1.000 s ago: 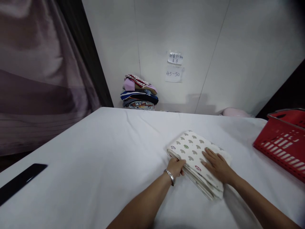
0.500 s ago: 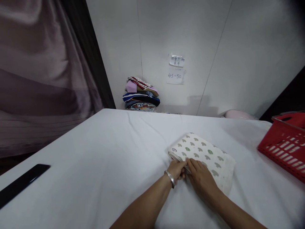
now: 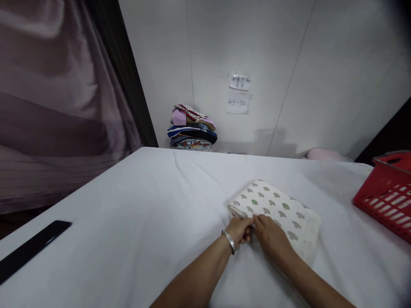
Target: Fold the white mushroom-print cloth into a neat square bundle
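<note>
A folded cream cloth with a grey and green mushroom print lies on the white-covered table, right of centre. My left hand, a silver bracelet on its wrist, pinches the cloth's near left edge with closed fingers. My right hand lies on the cloth's near edge right beside the left hand, fingertips curled onto the same edge. Both forearms reach in from the bottom of the view.
A red plastic basket stands at the table's right edge. A black flat object lies at the near left edge. A stack of folded clothes sits against the white wall behind the table. Two paper notes hang on the wall.
My right hand slid from flat on top of the cloth to its near left edge, beside my left hand. The cloth now lies flatter and more squared.
</note>
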Available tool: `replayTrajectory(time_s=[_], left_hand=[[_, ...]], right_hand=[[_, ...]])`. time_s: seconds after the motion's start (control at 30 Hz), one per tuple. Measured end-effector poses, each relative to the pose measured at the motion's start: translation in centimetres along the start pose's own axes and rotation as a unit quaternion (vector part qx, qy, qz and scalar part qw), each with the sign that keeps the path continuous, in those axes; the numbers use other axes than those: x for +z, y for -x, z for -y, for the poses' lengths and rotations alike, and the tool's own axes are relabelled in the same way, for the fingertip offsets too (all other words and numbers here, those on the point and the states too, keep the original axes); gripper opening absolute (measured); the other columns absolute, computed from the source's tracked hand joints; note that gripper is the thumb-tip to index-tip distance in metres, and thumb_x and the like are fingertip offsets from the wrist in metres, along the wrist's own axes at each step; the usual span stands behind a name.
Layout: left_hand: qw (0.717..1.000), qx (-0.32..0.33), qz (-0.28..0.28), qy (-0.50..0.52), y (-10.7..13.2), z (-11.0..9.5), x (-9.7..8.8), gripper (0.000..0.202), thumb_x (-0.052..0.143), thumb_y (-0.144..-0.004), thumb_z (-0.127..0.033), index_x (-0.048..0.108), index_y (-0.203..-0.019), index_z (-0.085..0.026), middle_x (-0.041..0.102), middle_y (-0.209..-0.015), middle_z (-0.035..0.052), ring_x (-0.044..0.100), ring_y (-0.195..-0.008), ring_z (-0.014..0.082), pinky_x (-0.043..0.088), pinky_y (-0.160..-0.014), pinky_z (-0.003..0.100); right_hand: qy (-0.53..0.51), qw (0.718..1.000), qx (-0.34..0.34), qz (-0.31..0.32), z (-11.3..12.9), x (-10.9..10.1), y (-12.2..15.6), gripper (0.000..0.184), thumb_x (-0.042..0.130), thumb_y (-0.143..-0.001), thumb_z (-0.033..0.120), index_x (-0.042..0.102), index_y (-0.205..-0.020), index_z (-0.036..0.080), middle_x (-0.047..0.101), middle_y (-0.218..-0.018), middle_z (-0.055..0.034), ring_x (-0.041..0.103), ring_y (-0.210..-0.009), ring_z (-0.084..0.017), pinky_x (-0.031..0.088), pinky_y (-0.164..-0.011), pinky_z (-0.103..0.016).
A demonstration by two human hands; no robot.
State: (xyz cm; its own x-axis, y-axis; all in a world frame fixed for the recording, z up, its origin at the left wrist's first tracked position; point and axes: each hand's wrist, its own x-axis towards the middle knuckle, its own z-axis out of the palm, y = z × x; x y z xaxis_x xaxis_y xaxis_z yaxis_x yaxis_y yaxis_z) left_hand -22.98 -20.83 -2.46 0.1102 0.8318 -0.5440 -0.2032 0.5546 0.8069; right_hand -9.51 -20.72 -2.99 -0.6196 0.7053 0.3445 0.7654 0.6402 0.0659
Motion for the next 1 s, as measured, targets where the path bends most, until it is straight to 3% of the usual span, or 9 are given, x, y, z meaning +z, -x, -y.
replayTrajectory(time_s=[0.2, 0.33, 0.5, 0.8, 0.9, 1.0], left_hand=[[1.000, -0.001, -0.010, -0.008, -0.1, 0.1, -0.1, 0.030, 0.056, -0.075, -0.033, 0.044, -0.053, -0.016, 0.038, -0.038, -0.0070, 0.039, -0.028, 0.0055, 0.014, -0.029, 0.018], [1.000, -0.012, -0.010, -0.008, -0.1, 0.0, -0.2, 0.032, 0.058, -0.074, -0.036, 0.042, -0.054, -0.017, 0.035, -0.036, -0.0084, 0.035, -0.026, 0.0050, 0.013, -0.029, 0.018], [1.000, -0.023, -0.006, 0.002, -0.1, -0.1, -0.3, 0.031, 0.057, -0.074, -0.036, 0.041, -0.055, -0.017, 0.034, -0.035, -0.0088, 0.033, -0.026, 0.0049, 0.011, -0.029, 0.018], [0.998, -0.049, 0.029, 0.004, -0.1, -0.6, -0.9, 0.031, 0.054, -0.074, -0.039, 0.043, -0.057, -0.016, 0.040, -0.039, -0.0073, 0.035, -0.029, 0.0035, 0.011, -0.031, 0.016], [0.997, -0.051, 0.046, -0.024, -0.1, -1.1, -1.5, 0.031, 0.053, -0.074, -0.039, 0.043, -0.056, -0.016, 0.041, -0.041, -0.0066, 0.036, -0.031, 0.0040, 0.011, -0.032, 0.017], [0.992, -0.004, 0.039, -0.121, -0.3, -1.8, -2.8, 0.026, 0.055, -0.072, -0.035, 0.047, -0.056, -0.016, 0.043, -0.041, -0.0060, 0.040, -0.034, 0.0061, 0.017, -0.033, 0.018]], right_hand=[[-0.011, 1.000, 0.024, 0.011, 0.3, -0.3, -0.1, 0.025, 0.043, -0.083, 0.019, 0.053, -0.106, 0.017, 0.057, -0.092, -0.0100, 0.052, -0.079, -0.021, 0.043, -0.063, -0.031], [0.007, 0.999, 0.050, 0.003, 0.8, 0.0, -0.1, 0.035, 0.046, -0.079, 0.014, 0.048, -0.113, 0.015, 0.056, -0.093, -0.0095, 0.052, -0.081, -0.021, 0.041, -0.065, -0.030], [0.022, 0.998, 0.061, 0.006, 1.0, 0.0, -0.2, 0.032, 0.046, -0.076, 0.011, 0.051, -0.107, 0.014, 0.056, -0.089, -0.0086, 0.051, -0.079, -0.020, 0.039, -0.063, -0.028], [0.054, 0.998, 0.041, 0.001, 0.7, 0.5, 0.1, 0.040, 0.041, -0.077, 0.006, 0.048, -0.116, 0.012, 0.058, -0.088, -0.0092, 0.053, -0.077, -0.019, 0.041, -0.062, -0.028], [0.069, 0.997, 0.042, 0.008, 0.8, 0.6, 0.1, 0.045, 0.040, -0.074, 0.001, 0.048, -0.118, 0.010, 0.059, -0.089, -0.0110, 0.053, -0.078, -0.020, 0.043, -0.063, -0.029], [0.074, 0.997, 0.029, 0.014, 0.6, 0.6, 0.0, 0.048, 0.038, -0.073, -0.001, 0.047, -0.120, 0.007, 0.059, -0.092, -0.0126, 0.053, -0.079, -0.021, 0.044, -0.063, -0.030]])
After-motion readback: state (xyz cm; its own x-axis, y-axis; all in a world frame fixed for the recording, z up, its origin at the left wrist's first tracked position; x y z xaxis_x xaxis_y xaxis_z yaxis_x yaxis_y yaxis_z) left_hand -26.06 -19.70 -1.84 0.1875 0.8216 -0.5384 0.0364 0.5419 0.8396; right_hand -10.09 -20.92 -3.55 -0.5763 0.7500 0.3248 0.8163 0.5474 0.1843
